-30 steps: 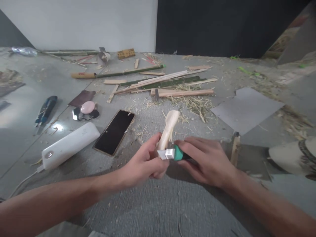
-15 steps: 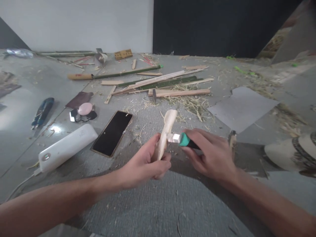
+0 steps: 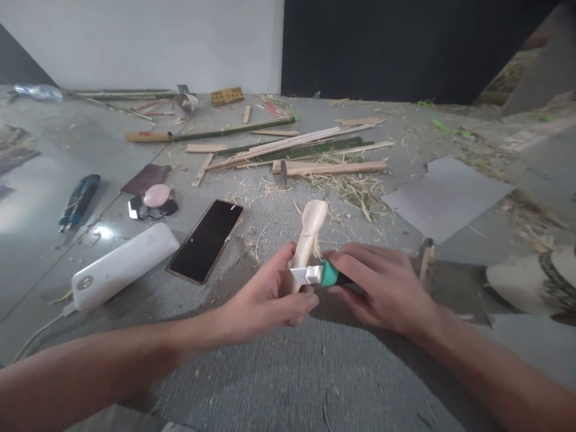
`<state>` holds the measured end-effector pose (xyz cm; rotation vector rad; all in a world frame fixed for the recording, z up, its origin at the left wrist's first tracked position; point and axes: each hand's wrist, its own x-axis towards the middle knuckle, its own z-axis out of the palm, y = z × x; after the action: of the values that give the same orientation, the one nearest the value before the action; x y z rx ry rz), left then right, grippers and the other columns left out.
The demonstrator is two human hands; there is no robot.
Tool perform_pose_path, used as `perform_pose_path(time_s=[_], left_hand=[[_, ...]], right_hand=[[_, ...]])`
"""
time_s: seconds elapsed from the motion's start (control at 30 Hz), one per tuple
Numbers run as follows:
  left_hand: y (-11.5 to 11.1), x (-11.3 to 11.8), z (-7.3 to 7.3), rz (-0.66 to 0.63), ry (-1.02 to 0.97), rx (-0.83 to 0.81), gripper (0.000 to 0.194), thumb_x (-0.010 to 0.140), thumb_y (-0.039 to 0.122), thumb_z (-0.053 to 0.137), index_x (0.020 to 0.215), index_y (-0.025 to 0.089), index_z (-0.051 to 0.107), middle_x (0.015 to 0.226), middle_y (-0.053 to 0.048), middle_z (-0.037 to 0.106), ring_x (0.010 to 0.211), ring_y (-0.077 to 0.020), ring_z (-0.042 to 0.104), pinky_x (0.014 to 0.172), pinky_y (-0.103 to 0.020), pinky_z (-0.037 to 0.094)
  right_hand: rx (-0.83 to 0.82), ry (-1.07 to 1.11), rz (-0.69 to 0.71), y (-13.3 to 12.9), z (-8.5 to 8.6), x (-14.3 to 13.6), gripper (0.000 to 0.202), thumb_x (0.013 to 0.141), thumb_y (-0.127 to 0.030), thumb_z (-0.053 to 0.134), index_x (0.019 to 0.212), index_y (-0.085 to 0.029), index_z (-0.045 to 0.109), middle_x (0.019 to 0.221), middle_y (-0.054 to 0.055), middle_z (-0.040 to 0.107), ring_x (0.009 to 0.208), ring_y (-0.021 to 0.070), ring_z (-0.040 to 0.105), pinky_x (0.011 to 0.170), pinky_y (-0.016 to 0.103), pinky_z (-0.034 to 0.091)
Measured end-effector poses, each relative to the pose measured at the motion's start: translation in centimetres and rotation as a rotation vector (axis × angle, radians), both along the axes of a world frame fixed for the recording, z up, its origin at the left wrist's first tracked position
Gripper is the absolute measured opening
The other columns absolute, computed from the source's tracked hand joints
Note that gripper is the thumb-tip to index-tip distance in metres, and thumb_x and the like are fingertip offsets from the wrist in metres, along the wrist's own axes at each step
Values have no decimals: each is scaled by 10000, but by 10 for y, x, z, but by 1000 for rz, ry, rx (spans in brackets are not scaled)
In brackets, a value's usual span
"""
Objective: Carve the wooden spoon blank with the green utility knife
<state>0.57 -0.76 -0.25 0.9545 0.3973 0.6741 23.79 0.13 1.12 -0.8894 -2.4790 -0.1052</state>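
Observation:
My left hand (image 3: 274, 297) is wrapped round the lower end of a pale wooden spoon (image 3: 314, 217), whose rounded head points up and away from me. A thin curl of wood hangs from the spoon's neck. My right hand (image 3: 382, 288) grips a knife (image 3: 330, 273) with a green and black handle and a bright metal collar. Its short blade lies across the spoon's handle, close to my left fingers. The lower end of the spoon is partly hidden by the blade and fingers.
Left of my hands lie a phone (image 3: 206, 241), a white power bank (image 3: 126, 264) with a cable, and pliers (image 3: 80, 201). Beyond are a hammer (image 3: 333, 168), wood strips, bamboo and shavings (image 3: 355, 192). At right are a grey sheet (image 3: 450, 195) and a white cylindrical object (image 3: 517, 281).
The knife has slid down the spoon from its neck toward my left hand. The spoon has turned, showing more of its broad face, and a shaving now hangs at its neck.

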Motion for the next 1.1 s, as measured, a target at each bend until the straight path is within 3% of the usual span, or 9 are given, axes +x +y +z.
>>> perform_pose_path(time_s=[0.17,0.37,0.53,0.9,1.1], left_hand=[[-3,0,2,-3,83,95,232,1006,177,585,1089,230,375,770,73,445,571,-55,362,514,-200,320],[-1,-3,4,191,464,322,180,992,214,591,1012,217,412,835,34,455,675,-96,424,600,-247,396],[2,-5,5,243,571,381,157,974,193,571,1029,215,426,840,26,458,677,-106,429,596,-259,391],[1,-5,1,137,277,122,178,981,119,571,1001,219,425,792,64,452,609,-51,373,536,-200,327],[2,-2,0,113,74,3,200,969,93,588,1025,214,439,747,80,452,546,-26,356,495,-177,303]], right_hand=[[76,41,-92,1,-1,1,196,1025,-337,516,1123,-180,580,925,70,734,774,187,692,664,308,504],[105,58,-214,1,-5,-2,230,1001,-341,584,1152,-168,599,936,75,728,754,188,678,649,312,487],[139,39,-271,-1,-6,-2,247,994,-364,599,1152,-176,618,939,70,736,771,202,690,644,321,471],[174,65,-322,4,-6,4,251,981,-356,630,1156,-176,622,972,75,749,811,209,711,660,315,475],[45,45,-147,2,-5,-2,199,1022,-344,544,1127,-183,596,954,59,737,780,182,698,656,301,497]])
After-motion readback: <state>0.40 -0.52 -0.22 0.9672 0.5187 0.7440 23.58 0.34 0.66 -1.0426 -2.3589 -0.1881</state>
